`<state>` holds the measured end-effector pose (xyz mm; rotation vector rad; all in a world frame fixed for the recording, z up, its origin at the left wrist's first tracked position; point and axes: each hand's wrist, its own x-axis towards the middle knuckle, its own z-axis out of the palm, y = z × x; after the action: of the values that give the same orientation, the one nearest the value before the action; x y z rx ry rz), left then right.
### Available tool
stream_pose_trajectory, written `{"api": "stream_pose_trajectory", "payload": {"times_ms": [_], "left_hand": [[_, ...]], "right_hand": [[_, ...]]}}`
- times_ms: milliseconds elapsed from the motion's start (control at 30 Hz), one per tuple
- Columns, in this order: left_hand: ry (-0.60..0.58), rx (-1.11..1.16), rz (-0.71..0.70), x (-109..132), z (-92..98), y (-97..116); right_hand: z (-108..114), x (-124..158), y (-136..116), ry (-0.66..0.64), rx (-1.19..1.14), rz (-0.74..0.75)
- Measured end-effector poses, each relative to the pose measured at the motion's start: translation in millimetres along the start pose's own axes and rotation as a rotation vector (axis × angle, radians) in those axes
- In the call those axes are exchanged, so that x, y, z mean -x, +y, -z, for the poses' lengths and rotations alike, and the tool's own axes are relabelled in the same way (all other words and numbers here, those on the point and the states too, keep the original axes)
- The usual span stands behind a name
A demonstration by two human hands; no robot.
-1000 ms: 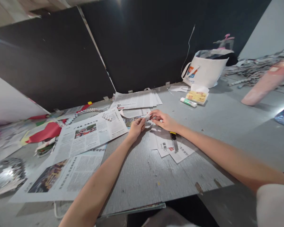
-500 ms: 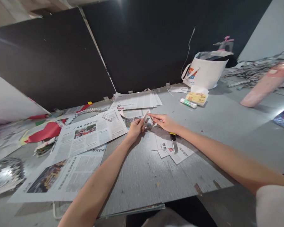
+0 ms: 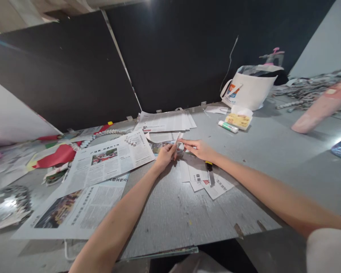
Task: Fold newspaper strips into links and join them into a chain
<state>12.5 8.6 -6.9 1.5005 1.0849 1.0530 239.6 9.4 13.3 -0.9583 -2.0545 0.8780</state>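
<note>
In the head view, we see two bare hands near the middle of the gray table. The left hand pinches a small paper strip between its thumb and fingers, and the strip pokes up past the fingertips. The right hand has its fingers at the strip from the right side, but we cannot tell if it pinches too.

Just on the near side of the right hand, we see a knife lying on some cut paper. To the left, we find a big newspaper, with a red piece farther left. On the far side of the hands, we see a stack of sheets. Far to the right, we spot a glue stick beside a yellow pack, then a white bag behind them. A pink bottle is farther right.
</note>
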Motion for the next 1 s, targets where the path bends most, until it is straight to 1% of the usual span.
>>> {"api": "stream_pose_trajectory", "payload": {"times_ms": [167, 300, 400, 500, 567, 600, 633, 700, 833, 933, 1000], "left_hand": [[-0.028, -0.023, -0.002, -2, 0.9, -5], [-0.043, -0.042, -0.003, -2, 1.7, -5], [-0.050, -0.062, -0.015, -1, 2.5, -4], [-0.051, -0.081, -0.024, -1, 3.2, -3], [-0.052, -0.087, -0.025, -1, 3.2, -3], [-0.056, -0.088, -0.026, -2, 3.0, -2], [-0.059, -0.089, -0.027, -2, 2.8, -2], [-0.065, -0.095, -0.025, -2, 2.3, -1], [-0.067, -0.106, 0.007, -2, 1.7, -5], [-0.073, -0.107, 0.012, -3, 1.9, -9], [-0.080, -0.106, -0.006, -3, 2.2, -11]], "right_hand": [[0, -1, 5, 0.109, -0.093, -0.059], [-1, -2, 8, 0.128, -0.073, -0.037], [-2, -2, 10, 0.074, -0.036, 0.015], [-5, -2, 10, -0.041, -0.004, 0.095], [-6, -3, 10, -0.095, 0.007, 0.116], [-7, -3, 9, -0.101, 0.002, 0.116], [-7, -3, 9, -0.086, -0.010, 0.106], [-5, -4, 8, -0.013, -0.042, 0.073], [-1, -3, 11, 0.097, -0.073, -0.031], [0, -2, 11, 0.122, -0.044, -0.026], [-1, -2, 9, 0.073, -0.001, 0.019]]}}
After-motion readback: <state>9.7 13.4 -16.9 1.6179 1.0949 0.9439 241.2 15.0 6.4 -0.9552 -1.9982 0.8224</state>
